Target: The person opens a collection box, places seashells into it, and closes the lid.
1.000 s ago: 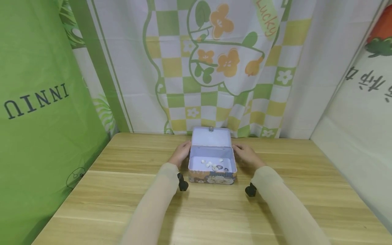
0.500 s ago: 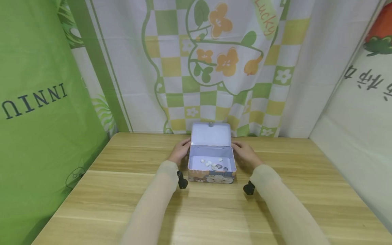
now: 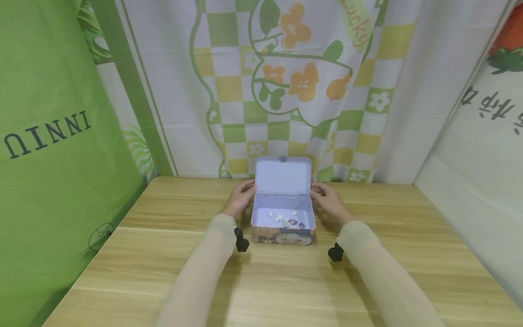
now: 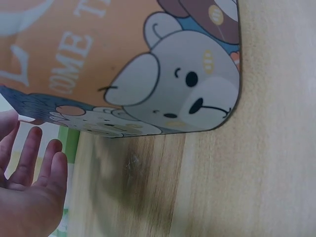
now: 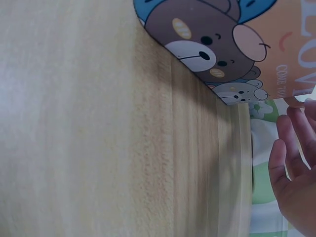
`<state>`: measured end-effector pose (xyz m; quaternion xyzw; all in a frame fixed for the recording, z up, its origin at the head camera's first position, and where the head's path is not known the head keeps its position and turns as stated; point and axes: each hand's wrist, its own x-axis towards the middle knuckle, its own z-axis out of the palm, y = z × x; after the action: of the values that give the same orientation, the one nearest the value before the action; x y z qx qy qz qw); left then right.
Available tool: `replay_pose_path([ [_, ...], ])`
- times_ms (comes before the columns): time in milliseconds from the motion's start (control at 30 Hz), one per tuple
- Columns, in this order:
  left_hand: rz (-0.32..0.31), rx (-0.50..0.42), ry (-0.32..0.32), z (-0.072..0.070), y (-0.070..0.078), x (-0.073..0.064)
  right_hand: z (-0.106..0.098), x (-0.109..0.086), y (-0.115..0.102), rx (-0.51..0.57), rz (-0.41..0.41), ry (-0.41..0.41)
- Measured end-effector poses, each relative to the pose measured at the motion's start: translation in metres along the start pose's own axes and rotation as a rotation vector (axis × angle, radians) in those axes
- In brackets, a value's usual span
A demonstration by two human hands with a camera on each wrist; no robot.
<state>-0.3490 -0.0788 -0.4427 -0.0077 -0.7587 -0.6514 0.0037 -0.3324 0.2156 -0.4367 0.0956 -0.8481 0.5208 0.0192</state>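
Observation:
An open hinged tin box (image 3: 283,236) with cartoon bears on its sides stands in the middle of the table. Its pale lilac lid (image 3: 283,176) is raised at the back, a small clasp on its top edge. Several small white pieces (image 3: 279,219) and a few dark round ones (image 3: 293,222) lie inside. My left hand (image 3: 240,200) pinches the lid's left edge low near the hinge, its other fingers loosely bent beside it. On the opposite edge my right hand (image 3: 329,202) does likewise. In both wrist views the box blocks part of the thumb and index finger.
The wooden table (image 3: 143,263) reaches back to a checked floral curtain (image 3: 282,131) just behind the lid. Green fabric (image 3: 49,181) hangs on the left, white fabric (image 3: 470,181) on the right. A thin dark cable (image 3: 101,235) hangs by the left edge.
The lid has tilted upward from leaning back to standing more upright, with both hands rising slightly alongside it. The box body and the pieces inside have stayed in place.

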Motion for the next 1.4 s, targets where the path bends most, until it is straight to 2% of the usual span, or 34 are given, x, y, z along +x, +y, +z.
replay_pose_path([
  [167,0.028,-0.016,0.016,0.000,0.000,-0.002,-0.002,0.000,0.000,-0.031,-0.028,0.005],
  [467,0.086,-0.022,-0.023,-0.006,-0.001,-0.003,-0.004,0.000,0.001,-0.053,-0.067,0.010],
  [600,0.092,0.004,-0.042,-0.010,0.001,-0.004,-0.005,-0.001,0.000,-0.050,-0.084,0.007],
  [767,0.066,0.005,-0.070,-0.012,0.003,-0.006,-0.007,-0.005,0.000,-0.050,-0.089,0.006],
  [1033,0.082,-0.009,-0.072,-0.018,0.011,-0.008,-0.008,-0.007,-0.003,-0.049,-0.075,-0.010],
  [1400,0.115,-0.030,-0.073,-0.023,0.034,-0.021,-0.010,-0.010,-0.004,-0.066,-0.075,-0.021],
])
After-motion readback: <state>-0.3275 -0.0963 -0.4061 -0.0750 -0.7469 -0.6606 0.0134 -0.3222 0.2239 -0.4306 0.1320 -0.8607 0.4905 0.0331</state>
